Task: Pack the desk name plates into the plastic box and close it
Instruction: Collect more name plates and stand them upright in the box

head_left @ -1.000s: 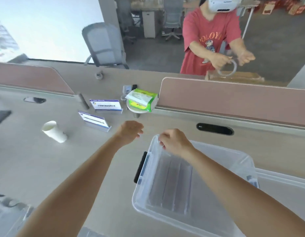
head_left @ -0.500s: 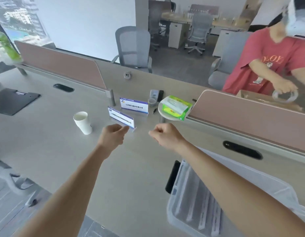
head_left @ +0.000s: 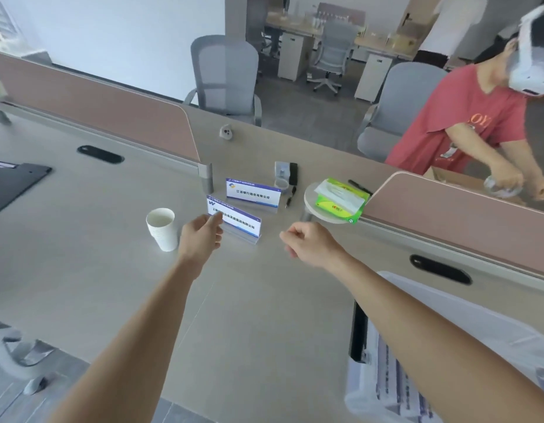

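Observation:
Two clear acrylic name plates with white and blue cards stand on the desk. The nearer name plate [head_left: 238, 222] has my left hand [head_left: 201, 236] at its left end, fingertips touching the card, no closed grip visible. Behind it stands the farther name plate [head_left: 253, 195], untouched. My right hand [head_left: 307, 242] hovers loosely curled and holding nothing, to the right of the nearer plate. The clear plastic box [head_left: 447, 361] with a black latch sits at the lower right, partly under my right forearm.
A stack of white paper cups [head_left: 161, 228] stands just left of my left hand. A green tissue pack [head_left: 340, 199] lies on a round stand. Pink dividers run along the back. A person in a red shirt works across the desk. A black clipboard [head_left: 11, 184] lies far left.
My view has swung left from the box to the name plates. My left hand has reached forward to the nearer plate's left end, and my right hand has left the box rim.

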`<state>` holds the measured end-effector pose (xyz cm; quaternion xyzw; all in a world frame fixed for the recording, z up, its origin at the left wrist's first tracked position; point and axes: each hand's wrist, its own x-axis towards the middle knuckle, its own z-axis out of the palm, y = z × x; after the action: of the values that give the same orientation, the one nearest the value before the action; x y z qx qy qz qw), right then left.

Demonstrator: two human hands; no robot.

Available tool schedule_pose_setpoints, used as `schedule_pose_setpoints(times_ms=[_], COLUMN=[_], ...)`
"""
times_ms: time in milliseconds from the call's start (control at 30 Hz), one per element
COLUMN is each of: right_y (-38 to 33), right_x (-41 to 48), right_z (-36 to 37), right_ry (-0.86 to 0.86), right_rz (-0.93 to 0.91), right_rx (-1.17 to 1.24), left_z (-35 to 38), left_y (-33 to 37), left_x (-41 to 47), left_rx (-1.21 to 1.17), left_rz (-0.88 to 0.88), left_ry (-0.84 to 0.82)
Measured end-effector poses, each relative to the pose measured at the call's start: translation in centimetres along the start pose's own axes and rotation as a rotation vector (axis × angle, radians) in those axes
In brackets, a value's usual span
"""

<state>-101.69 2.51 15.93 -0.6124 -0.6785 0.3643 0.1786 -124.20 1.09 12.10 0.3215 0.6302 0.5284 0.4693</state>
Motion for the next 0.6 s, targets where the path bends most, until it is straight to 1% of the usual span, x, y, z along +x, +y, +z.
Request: schedule_pose_setpoints(times_ms=[200, 334, 434, 467, 534, 600], right_y=[2.4, 3.2, 3.6, 3.8, 4.0, 4.3], right_x=[6.1, 9.7, 12.6, 13.1, 16.7, 16.7], right_z=[0.7, 1.8, 3.1, 3.3, 5.5, 5.3], right_ry=[-0.035, -0.092, -0.081, -0.079, -0.071, -0.056], right_rz=[0.013, 0.025, 0.047, 0.06, 0.127, 0.165], right_rx=[0.106, 0.06, 0.054, 0.054, 0.066, 0.095], left_z=[0.0, 0.3, 0.7, 1.1, 0.3, 1.0], left_y=[-0.6, -0.5, -0.9, -0.8, -1.9, -2.4], left_x=[2.7, 5.4, 8.4, 9.1, 13.5, 14.4], left_rx=[0.078, 0.123, 0.136, 0.149, 0.173, 0.173], left_rz=[-0.053, -0.089, -0.114, -0.122, -0.147, -0.152], left_ry=[0.095, 0.128, 0.14, 0.145, 0.177, 0.199])
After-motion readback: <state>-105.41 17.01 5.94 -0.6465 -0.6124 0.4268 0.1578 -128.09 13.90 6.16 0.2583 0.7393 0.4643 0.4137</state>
